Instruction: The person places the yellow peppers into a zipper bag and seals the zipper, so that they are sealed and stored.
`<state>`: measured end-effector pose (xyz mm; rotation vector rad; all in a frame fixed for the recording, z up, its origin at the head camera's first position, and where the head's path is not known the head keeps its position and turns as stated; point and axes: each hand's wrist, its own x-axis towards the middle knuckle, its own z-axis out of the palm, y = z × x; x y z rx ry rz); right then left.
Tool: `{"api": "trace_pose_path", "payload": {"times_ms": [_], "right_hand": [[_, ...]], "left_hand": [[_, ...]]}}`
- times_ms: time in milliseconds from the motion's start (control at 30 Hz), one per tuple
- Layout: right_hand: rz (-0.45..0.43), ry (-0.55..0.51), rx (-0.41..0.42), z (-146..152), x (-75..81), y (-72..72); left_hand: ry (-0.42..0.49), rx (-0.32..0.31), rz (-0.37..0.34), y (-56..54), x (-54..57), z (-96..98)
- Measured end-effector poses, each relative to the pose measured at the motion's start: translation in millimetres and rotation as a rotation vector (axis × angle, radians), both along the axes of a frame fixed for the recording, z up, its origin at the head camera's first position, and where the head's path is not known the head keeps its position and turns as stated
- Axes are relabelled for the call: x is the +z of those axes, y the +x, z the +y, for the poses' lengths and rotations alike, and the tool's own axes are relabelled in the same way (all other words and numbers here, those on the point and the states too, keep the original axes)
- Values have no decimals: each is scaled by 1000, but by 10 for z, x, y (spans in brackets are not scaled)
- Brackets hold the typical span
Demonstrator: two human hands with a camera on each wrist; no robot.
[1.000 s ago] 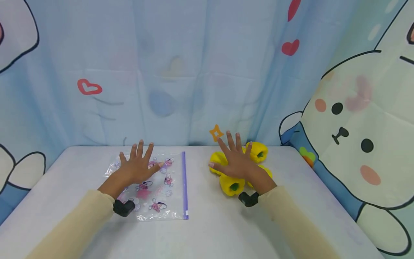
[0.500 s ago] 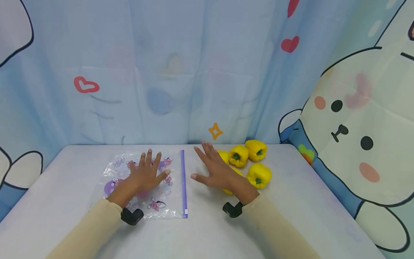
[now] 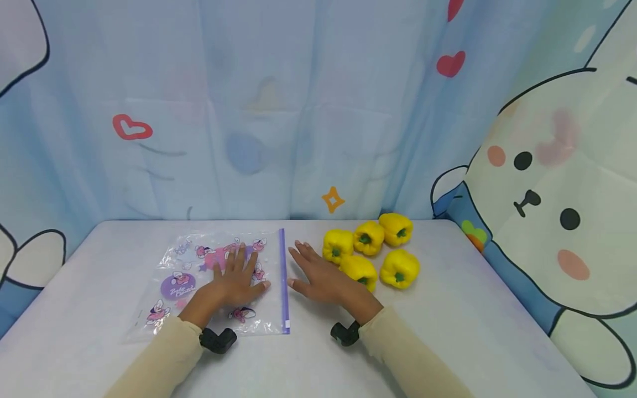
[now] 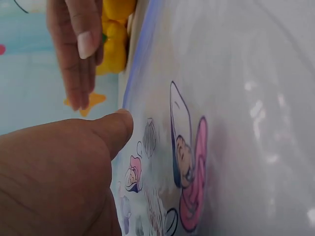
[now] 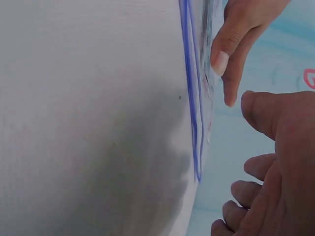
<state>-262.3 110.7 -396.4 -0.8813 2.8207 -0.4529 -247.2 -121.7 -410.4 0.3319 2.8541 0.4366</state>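
A clear zip bag (image 3: pixel 269 309) printed with pink and purple cartoon figures lies flat on the table, its purple slider edge facing right. Over the bag my left hand (image 3: pixel 233 286) is spread with straight fingers; whether it touches the plastic I cannot tell. My right hand (image 3: pixel 320 279) hovers just right of the purple edge, fingers extended, holding nothing. Behind and beside it sit several yellow bell peppers (image 3: pixel 400 269) in a loose cluster. In the right wrist view, the bag's purple edge (image 5: pixel 192 98) runs along the table beyond the right thumb.
The white table (image 3: pixel 478 331) ends at a blue curtain (image 3: pixel 259 110) with cartoon prints, which hangs behind it and along the sides. Each wrist wears a black camera, such as the left wrist camera (image 3: pixel 218 340).
The right hand has moved left and nearer, off the peppers to beside the bag's edge. The left hand has shifted right and slightly nearer over the bag. Bag and peppers stay put.
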Motion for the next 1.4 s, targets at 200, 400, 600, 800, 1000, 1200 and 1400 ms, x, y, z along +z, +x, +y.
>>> {"api": "trace_pose_path", "payload": {"times_ms": [200,400,600,800,1000,1200,1400], "right_hand": [[-110,-6,-44,-14,-29,39],[-168,21,-27,-33,-109,45],[-215,35,-26,-72,-146,63],[-221,31,-10,-89,-138,64],[-218,45,5,-109,-110,81],[-233,11,48,-125,-88,94],[-183,23,91,-124,-118,88]], "left_hand": [[50,-17,-23,-13,22,44],[56,-12,-46,9,8,38],[72,-20,-34,15,-16,45],[73,-17,-34,25,-43,41],[65,-24,-26,53,-55,34],[65,-15,-31,71,-81,29],[51,-67,23,60,-96,64]]}}
